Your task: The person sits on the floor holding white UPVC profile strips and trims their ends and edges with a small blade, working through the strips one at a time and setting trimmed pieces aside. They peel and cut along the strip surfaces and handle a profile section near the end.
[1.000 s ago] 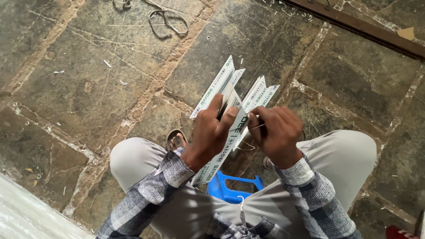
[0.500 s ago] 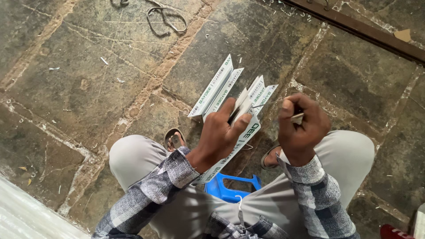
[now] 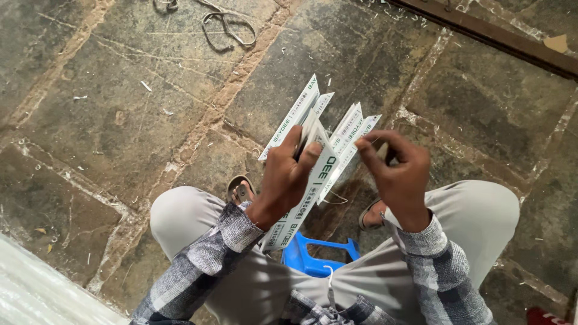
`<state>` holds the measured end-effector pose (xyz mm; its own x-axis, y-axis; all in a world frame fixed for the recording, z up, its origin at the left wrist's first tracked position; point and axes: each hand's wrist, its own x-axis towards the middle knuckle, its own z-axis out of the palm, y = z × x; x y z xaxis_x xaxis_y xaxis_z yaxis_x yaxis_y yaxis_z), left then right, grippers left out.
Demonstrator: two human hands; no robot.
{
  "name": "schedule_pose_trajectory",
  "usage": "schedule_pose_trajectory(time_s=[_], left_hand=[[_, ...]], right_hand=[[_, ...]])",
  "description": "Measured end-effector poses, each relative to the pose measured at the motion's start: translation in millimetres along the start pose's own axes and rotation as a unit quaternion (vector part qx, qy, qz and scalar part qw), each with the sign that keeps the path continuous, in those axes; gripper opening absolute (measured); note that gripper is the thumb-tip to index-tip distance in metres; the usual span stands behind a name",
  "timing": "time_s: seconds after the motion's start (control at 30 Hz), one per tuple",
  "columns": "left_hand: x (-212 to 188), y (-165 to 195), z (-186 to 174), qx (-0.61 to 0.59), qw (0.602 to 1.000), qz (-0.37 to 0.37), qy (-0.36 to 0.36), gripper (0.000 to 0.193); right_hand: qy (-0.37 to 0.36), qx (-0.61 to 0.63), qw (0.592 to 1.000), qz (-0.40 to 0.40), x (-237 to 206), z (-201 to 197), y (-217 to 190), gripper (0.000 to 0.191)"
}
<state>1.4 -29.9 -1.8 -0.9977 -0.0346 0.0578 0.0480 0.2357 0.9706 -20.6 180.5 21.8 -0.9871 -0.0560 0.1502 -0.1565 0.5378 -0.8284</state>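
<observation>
My left hand (image 3: 289,174) grips a fanned bundle of long white strips (image 3: 313,162), fingers wrapped around its middle, held above my knees over the stone floor (image 3: 120,120). Half a second ago my right hand (image 3: 400,171) was pulled back from the bundle in a loose fist; now it has returned, its fingertips pinched on the upper end of one strip. A blue stool (image 3: 313,256) shows under me, and a wire loop (image 3: 226,27) lies well apart.
</observation>
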Motion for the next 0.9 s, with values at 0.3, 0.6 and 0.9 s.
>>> schedule_pose_trajectory(time_s=[0.3, 0.6, 0.9], left_hand=[[-1.9, 9.2, 5.6, 0.006, 1.000, 0.019, -0.010, 0.047], [-4.4, 7.7, 6.0, 0.014, 0.999, 0.030, -0.018, 0.046], [-6.8, 11.9, 6.7, 0.009, 0.998, 0.061, -0.023, 0.043]], right_hand=[[-0.025, 0.038, 0.975, -0.219, -2.8, -2.6, -27.1, 0.014], [0.062, -0.176, 0.897, -0.401, -5.8, 1.9, -39.0, 0.024], [0.070, -0.228, 0.881, -0.407, -5.7, 3.3, -46.0, 0.028]])
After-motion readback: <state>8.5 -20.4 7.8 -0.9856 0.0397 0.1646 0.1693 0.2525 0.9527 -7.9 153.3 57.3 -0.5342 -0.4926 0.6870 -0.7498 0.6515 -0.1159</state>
